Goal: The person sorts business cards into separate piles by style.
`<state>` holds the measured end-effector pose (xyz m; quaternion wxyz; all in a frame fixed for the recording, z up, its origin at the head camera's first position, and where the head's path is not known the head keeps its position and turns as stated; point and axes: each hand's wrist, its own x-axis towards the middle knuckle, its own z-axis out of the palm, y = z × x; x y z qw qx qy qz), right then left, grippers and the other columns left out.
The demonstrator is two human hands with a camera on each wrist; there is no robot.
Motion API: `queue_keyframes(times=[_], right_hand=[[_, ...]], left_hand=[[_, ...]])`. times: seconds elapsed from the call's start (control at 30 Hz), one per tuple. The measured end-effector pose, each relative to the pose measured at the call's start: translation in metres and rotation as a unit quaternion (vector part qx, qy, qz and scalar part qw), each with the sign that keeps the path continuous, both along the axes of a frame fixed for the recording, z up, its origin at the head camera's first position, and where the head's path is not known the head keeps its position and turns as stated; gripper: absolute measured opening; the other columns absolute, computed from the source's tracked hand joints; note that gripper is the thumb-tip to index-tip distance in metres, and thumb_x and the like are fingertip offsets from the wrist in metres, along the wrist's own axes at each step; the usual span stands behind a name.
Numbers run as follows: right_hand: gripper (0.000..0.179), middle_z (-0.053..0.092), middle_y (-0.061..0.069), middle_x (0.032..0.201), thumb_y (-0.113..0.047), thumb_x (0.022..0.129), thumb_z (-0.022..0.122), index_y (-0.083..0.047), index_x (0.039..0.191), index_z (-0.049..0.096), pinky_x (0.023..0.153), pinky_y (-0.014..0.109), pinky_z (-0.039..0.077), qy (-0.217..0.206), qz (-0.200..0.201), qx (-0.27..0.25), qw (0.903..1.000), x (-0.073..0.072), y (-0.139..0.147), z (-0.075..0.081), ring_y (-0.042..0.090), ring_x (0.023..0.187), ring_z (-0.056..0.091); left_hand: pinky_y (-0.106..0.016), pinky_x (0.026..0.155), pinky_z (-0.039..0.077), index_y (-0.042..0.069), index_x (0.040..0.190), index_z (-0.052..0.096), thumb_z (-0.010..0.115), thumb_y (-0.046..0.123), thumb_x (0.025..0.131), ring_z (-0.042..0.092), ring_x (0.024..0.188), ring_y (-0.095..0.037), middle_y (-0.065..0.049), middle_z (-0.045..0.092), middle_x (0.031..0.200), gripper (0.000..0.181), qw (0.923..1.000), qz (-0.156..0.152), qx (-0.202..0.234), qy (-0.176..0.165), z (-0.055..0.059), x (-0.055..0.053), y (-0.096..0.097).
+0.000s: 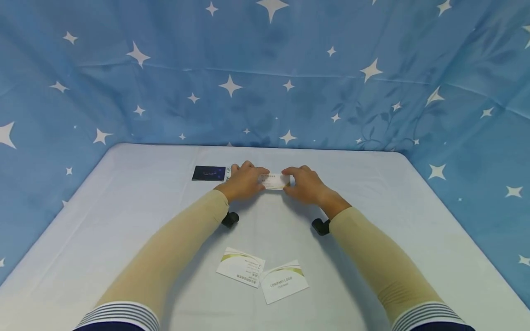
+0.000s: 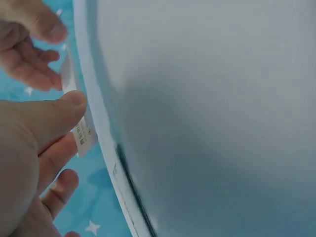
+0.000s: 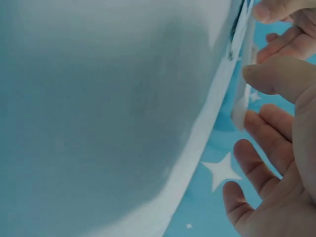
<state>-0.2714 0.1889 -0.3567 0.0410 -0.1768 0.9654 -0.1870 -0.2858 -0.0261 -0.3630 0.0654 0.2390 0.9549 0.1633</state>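
Between both hands is a white business card (image 1: 273, 181) with small print, raised close over the table in the head view. My left hand (image 1: 243, 181) pinches its left end between thumb and index finger; the left wrist view shows printed rows on the card (image 2: 85, 134) near those fingers. At the other end, my right hand (image 1: 305, 185) pinches the card (image 3: 240, 111) with thumb and index finger, the remaining fingers spread apart. Left of the left hand lies a dark blue card (image 1: 209, 173), beside a white patterned card (image 1: 228, 173) partly hidden by that hand.
Nearer the front lie two white business cards with green-gold curves: one with printed lines (image 1: 241, 267), the other reading COMPANY LOGO (image 1: 284, 282). Their neighbouring corners meet. The white table (image 1: 136, 197) ends at a blue star-patterned curtain (image 1: 256, 110).
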Motion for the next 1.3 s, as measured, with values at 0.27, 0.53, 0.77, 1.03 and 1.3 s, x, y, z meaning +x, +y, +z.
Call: queue_keyframes(times=[0.27,0.53,0.77,1.03,1.3], right_hand=[[0.056,0.058,0.018,0.128,-0.023,0.092,0.065,-0.010,0.145,0.053,0.089,0.045,0.043,-0.024,-0.016,0.003,0.9996,-0.027,-0.004,-0.005,0.031,0.109,0.048],[0.057,0.062,0.015,0.129,-0.017,0.090,0.063,-0.009,0.145,0.052,0.092,0.043,0.041,-0.051,-0.018,0.006,0.9985,-0.042,-0.003,-0.008,0.030,0.105,0.049],[0.053,0.054,0.014,0.143,-0.018,0.092,0.064,-0.010,0.144,0.054,0.109,0.046,0.035,-0.074,-0.017,-0.006,0.9971,-0.050,-0.002,-0.008,0.031,0.129,0.049],[0.055,0.048,0.015,0.149,-0.020,0.094,0.066,-0.012,0.146,0.052,0.113,0.050,0.028,-0.095,-0.033,-0.014,0.9948,-0.055,-0.001,-0.011,0.034,0.139,0.040],[0.060,0.046,0.016,0.150,-0.025,0.095,0.066,-0.013,0.150,0.046,0.110,0.052,0.032,-0.107,-0.041,-0.031,0.9929,-0.050,0.001,-0.013,0.034,0.135,0.043]], left_hand=[[-0.047,0.091,0.021,0.022,0.147,0.053,0.068,0.027,0.097,0.039,0.122,-0.024,-0.002,0.061,0.129,0.052,0.9993,0.025,-0.026,-0.008,0.001,-0.020,0.006],[-0.047,0.093,0.021,0.024,0.151,0.049,0.066,0.027,0.099,0.034,0.128,-0.027,-0.004,0.057,0.137,0.055,0.9983,0.037,-0.025,-0.038,-0.005,-0.030,0.008],[-0.050,0.096,0.020,0.023,0.154,0.043,0.062,0.027,0.101,0.028,0.136,-0.030,-0.004,0.054,0.143,0.057,0.9971,0.042,-0.020,-0.061,-0.002,-0.035,0.006],[-0.051,0.096,0.019,0.021,0.153,0.044,0.062,0.026,0.100,0.028,0.137,-0.030,-0.003,0.056,0.141,0.056,0.9971,0.041,-0.024,-0.059,-0.001,-0.035,0.007],[-0.051,0.096,0.020,0.024,0.155,0.041,0.065,0.029,0.099,0.025,0.139,-0.029,-0.004,0.051,0.146,0.061,0.9971,0.043,-0.007,-0.062,-0.006,-0.033,0.005]])
